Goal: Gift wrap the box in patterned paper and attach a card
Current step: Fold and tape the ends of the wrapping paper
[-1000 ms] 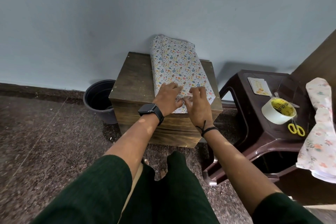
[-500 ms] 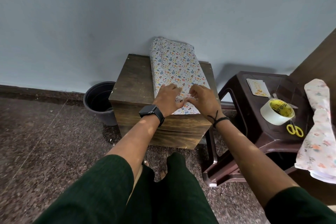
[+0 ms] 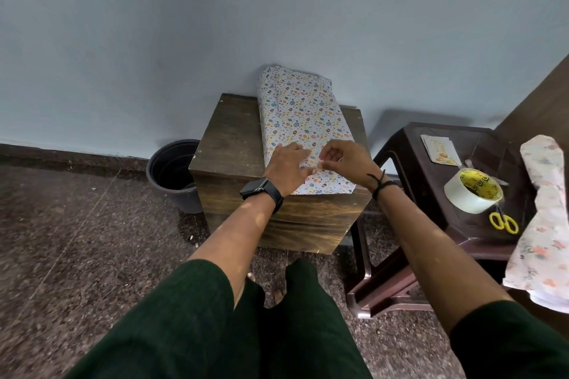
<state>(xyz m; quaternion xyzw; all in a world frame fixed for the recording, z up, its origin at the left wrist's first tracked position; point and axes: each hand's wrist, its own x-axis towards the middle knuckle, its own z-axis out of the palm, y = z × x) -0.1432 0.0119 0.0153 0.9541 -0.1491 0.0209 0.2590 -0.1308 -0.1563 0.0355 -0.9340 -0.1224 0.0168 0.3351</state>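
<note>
Lifted since earlier, our right hand (image 3: 345, 160) pinches tape; flat left hand (image 3: 284, 168) pins the box (image 3: 303, 120). Crooked tape could wrinkle paper.

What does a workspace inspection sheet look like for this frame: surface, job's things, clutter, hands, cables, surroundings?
Surface: wooden box table against the wall; brown plastic stool to its right.
Job's things: wrapped box in patterned paper lies on the table; card, tape roll and yellow scissors on the stool.
Clutter: floral paper roll at the right edge.
Hands: left hand presses flat on the paper; right hand fingers curled at the paper, what they pinch is unclear.
Cables: nothing seen.
Surroundings: black bucket on the floor, pale blue wall.
</note>
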